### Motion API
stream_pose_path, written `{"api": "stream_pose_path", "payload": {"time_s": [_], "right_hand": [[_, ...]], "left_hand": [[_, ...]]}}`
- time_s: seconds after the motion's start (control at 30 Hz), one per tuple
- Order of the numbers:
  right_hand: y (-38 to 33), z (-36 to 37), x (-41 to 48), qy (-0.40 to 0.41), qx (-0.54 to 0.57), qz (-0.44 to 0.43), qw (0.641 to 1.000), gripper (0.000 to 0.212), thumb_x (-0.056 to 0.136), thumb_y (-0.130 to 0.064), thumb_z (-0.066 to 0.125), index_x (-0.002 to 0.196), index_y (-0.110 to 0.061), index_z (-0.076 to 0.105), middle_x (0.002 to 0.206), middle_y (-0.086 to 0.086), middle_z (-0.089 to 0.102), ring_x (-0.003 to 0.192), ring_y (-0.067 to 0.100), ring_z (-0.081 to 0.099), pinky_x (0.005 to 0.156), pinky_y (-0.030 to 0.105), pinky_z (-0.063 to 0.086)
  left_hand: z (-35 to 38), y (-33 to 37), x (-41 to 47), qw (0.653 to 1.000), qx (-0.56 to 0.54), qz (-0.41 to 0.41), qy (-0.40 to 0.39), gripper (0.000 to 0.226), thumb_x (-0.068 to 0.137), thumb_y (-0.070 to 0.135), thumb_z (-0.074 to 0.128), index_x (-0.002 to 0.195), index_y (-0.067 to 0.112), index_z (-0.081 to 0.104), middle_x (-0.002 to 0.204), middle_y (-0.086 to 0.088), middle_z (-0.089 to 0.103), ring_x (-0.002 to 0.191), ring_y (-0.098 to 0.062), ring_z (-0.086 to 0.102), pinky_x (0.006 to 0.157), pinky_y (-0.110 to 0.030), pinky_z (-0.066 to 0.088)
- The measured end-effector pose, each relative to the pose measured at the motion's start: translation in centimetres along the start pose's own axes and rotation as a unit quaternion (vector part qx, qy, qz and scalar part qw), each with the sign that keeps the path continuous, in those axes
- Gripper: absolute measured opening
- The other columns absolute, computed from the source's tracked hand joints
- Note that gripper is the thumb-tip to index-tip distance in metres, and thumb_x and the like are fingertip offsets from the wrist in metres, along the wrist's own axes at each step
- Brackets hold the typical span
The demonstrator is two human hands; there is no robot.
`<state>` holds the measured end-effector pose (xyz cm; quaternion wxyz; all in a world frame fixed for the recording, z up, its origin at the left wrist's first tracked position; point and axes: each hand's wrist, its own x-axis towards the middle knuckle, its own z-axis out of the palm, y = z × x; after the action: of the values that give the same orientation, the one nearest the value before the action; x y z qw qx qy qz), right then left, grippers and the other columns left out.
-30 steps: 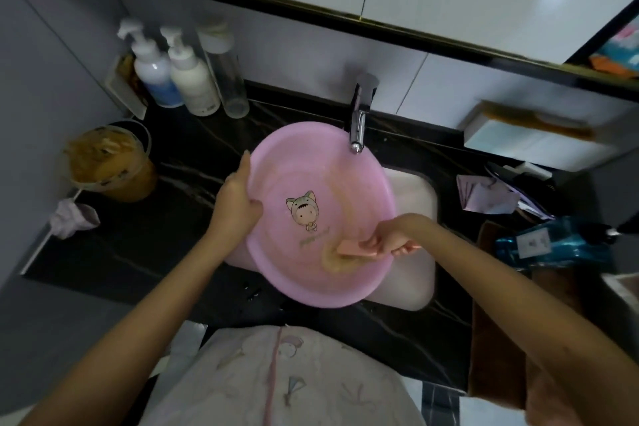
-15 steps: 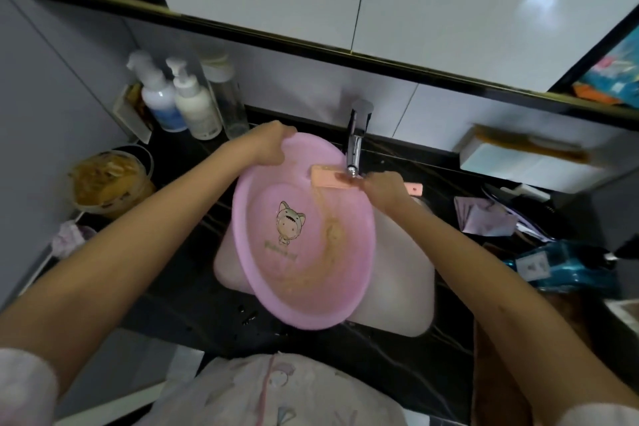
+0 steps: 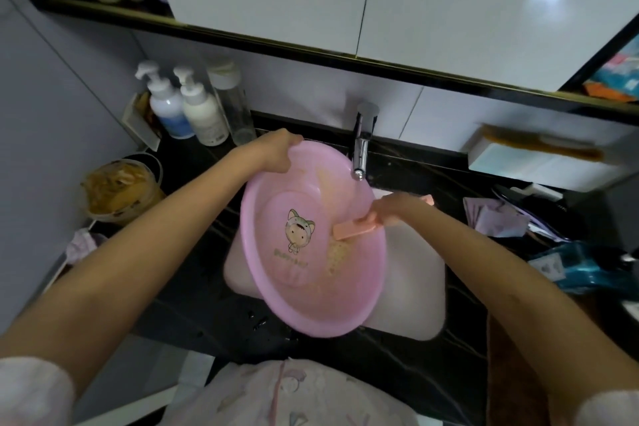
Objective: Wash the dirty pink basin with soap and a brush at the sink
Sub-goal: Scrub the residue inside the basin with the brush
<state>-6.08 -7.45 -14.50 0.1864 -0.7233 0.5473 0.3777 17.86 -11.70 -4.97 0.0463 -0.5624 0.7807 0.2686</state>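
A yellow-smeared tub [image 3: 121,188] stands left on the black counter [image 3: 207,304]; a blue bottle [image 3: 587,270] lies right.

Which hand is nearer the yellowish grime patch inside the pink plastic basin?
Right. The right hand holds the pink brush right beside the yellowish grime patch; the left hand grips the far rim of the pink plastic basin.

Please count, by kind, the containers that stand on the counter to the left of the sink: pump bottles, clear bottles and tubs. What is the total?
Pump bottles: 2
Clear bottle: 1
Tub, yellowish contents: 1
Total: 4
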Motion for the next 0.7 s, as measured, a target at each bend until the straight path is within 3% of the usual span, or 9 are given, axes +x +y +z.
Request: {"api": "stream_pose_path", "payload": {"time_s": [0.07,0.17,0.23,0.33,0.43,0.5,0.57,0.6,0.7], "right_hand": [[0.5,-0.6,0.3,0.063,-0.021,-0.012,0.998,0.03,0.099,-0.041,0.04,0.127,-0.033,0.051,0.089,-0.001,0.058,0.081,0.018,0.058,0.07,0.027,0.046],[1.7,-1.0,0.1,0.24,-0.093,0.001,0.966,0.061,0.099,-0.013,0.037,0.145,-0.047,0.017,0.087,0.001,0.055,0.076,0.021,0.06,0.056,0.031,0.038],[1.8,0.4,-0.5,0.203,-0.094,-0.018,0.974,0.06,0.1,-0.015,0.036,0.145,-0.048,0.017,0.093,0.004,0.057,0.077,0.021,0.06,0.055,0.027,0.037],[0.8,2.3,-1.1,0.03,-0.016,-0.036,0.999,0.042,0.098,-0.046,0.033,0.136,-0.036,0.047,0.099,0.003,0.061,0.077,0.016,0.052,0.062,0.022,0.034],[1.3,1.1,-0.4,0.121,-0.053,-0.024,0.991,0.043,0.101,-0.031,0.035,0.142,-0.044,0.032,0.085,0.001,0.055,0.072,0.015,0.051,0.055,0.022,0.033],[1.7,0.4,-0.4,0.232,-0.08,0.003,0.969,0.064,0.099,-0.012,0.037,0.143,-0.052,0.015,0.071,-0.001,0.042,0.067,0.016,0.049,0.051,0.027,0.035],[2.4,1.1,0.2,0.188,-0.041,0.013,0.981,0.062,0.099,-0.014,0.036,0.143,-0.053,0.018,0.078,-0.002,0.052,0.074,0.017,0.054,0.058,0.027,0.04],[2.9,2.0,0.7,0.12,0.004,0.009,0.993,0.054,0.099,-0.023,0.037,0.142,-0.052,0.024,0.097,0.0,0.061,0.086,0.019,0.058,0.067,0.027,0.043],[3.0,4.1,0.0,-0.083,0.103,-0.032,0.991,0.046,0.094,-0.03,0.048,0.136,-0.048,0.04,0.139,-0.005,0.049,0.123,0.023,0.049,0.1,0.036,0.039]], "left_hand": [[0.4,-0.2,0.0,1.0,0.007,-0.003,-0.003,0.053,0.078,-0.006,0.05,0.129,0.009,0.052,0.118,-0.016,0.06,0.105,-0.031,0.058,0.085,-0.035,0.05],[0.6,-0.3,0.1,1.0,0.012,-0.011,0.008,0.059,0.08,-0.005,0.051,0.137,0.011,0.045,0.126,-0.015,0.056,0.113,-0.032,0.054,0.09,-0.033,0.047],[0.5,-0.4,0.3,1.0,0.013,-0.006,0.014,0.058,0.08,-0.005,0.051,0.136,0.011,0.046,0.127,-0.016,0.055,0.113,-0.032,0.054,0.093,-0.037,0.048],[0.5,-0.1,0.4,0.999,0.027,0.001,0.017,0.056,0.08,-0.004,0.05,0.135,0.01,0.046,0.127,-0.017,0.055,0.113,-0.034,0.054,0.093,-0.041,0.048],[0.7,0.3,0.4,0.999,0.045,-0.001,0.024,0.057,0.081,-0.003,0.05,0.136,0.008,0.045,0.128,-0.018,0.053,0.114,-0.036,0.053,0.094,-0.04,0.047],[0.7,0.4,0.3,0.998,0.051,-0.006,0.024,0.057,0.081,-0.004,0.049,0.137,0.008,0.043,0.13,-0.019,0.052,0.117,-0.036,0.051,0.096,-0.041,0.046],[0.7,0.2,0.3,0.998,0.05,-0.012,0.021,0.059,0.081,-0.004,0.049,0.138,0.01,0.043,0.131,-0.017,0.052,0.118,-0.035,0.051,0.096,-0.042,0.045],[0.8,0.1,0.3,0.998,0.049,-0.014,0.021,0.059,0.081,-0.004,0.049,0.138,0.011,0.043,0.131,-0.017,0.052,0.118,-0.035,0.051,0.097,-0.042,0.045],[0.9,-0.1,0.4,0.998,0.05,-0.017,0.026,0.061,0.081,-0.003,0.049,0.139,0.014,0.041,0.132,-0.015,0.052,0.117,-0.034,0.052,0.096,-0.041,0.046]]}}
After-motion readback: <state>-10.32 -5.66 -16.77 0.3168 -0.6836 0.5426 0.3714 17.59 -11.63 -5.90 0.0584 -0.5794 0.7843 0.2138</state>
